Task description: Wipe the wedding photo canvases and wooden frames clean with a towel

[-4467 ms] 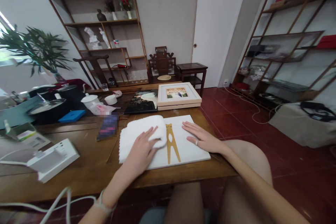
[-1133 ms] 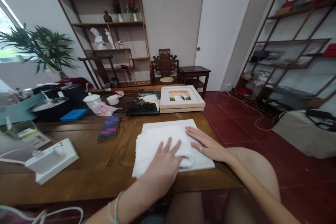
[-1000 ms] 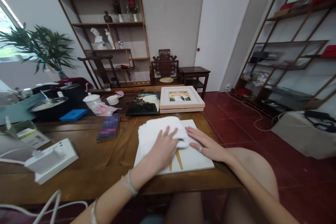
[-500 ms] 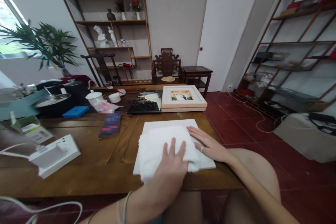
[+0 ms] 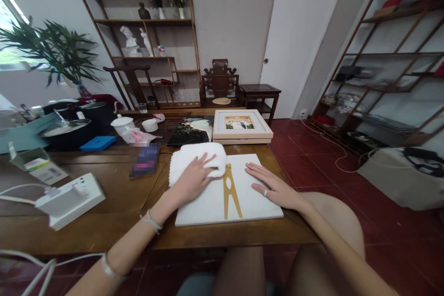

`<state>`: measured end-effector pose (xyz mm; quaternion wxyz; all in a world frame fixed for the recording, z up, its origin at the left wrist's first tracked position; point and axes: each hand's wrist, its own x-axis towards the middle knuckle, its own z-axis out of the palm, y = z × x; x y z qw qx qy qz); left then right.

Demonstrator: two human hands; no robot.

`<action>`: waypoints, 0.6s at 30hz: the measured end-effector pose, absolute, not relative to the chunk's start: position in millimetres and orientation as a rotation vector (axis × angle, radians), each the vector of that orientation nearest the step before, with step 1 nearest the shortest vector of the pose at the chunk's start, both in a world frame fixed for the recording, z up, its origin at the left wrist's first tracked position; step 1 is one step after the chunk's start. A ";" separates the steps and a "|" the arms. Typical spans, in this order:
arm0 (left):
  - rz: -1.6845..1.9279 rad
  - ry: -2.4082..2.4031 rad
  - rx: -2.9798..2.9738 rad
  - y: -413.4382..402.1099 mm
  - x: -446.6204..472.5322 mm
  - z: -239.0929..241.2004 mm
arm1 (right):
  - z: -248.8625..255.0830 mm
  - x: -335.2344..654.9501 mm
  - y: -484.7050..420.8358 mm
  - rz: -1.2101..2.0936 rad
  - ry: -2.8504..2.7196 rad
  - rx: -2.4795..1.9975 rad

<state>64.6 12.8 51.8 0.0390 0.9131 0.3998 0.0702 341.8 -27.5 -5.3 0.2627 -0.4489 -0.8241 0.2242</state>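
Observation:
A white board [image 5: 204, 206] lies flat near the table's front edge. On its face shows a flat golden-yellow shape [image 5: 230, 192] with two legs and an oval hole, like a clothes peg; whether it is printed or a loose piece I cannot tell. My left hand [image 5: 195, 178] rests with spread fingers on a folded white towel [image 5: 183, 159], which covers the board's far left corner and overhangs it. My right hand [image 5: 268, 185] lies flat and open along the board's right edge, a ring on one finger.
Behind the board lie a framed photo [image 5: 218, 136] and a dark picture panel [image 5: 183, 138]. To the left are a white power strip [image 5: 93, 189], a small open box [image 5: 41, 166], a blue case [image 5: 97, 143], a black pan [image 5: 69, 134] and a white teapot [image 5: 121, 125].
My left hand and the towel have moved left and away from me across the board, uncovering the golden-yellow shape. My right hand stays at the right edge.

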 end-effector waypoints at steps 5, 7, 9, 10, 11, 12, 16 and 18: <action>0.083 1.255 2.773 -17.4 58.3 58.9 | -6.0 342.0 -27.2 0.600 -2.224 -1.205; -0.006 1.186 2.744 -42.3 51.5 66.6 | -6.5 342.0 -27.1 0.597 -2.225 -1.205; -0.034 1.098 2.715 -65.0 40.9 74.3 | -6.8 341.9 -27.1 0.592 -2.226 -1.209; -0.053 1.059 2.704 -74.0 35.4 77.5 | -6.7 341.8 -27.2 0.591 -2.228 -1.211; -0.054 1.037 2.690 -80.8 30.9 80.2 | -6.6 341.7 -27.3 0.589 -2.228 -1.214; -0.044 1.020 2.679 -85.0 27.7 82.3 | -6.4 341.7 -27.4 0.590 -2.227 -1.217; -0.008 1.051 2.665 -75.1 32.7 82.7 | -6.2 342.1 -27.6 0.604 -2.224 -1.222; -0.003 1.098 2.691 -55.9 41.6 76.8 | -6.3 342.3 -27.5 0.603 -2.224 -1.217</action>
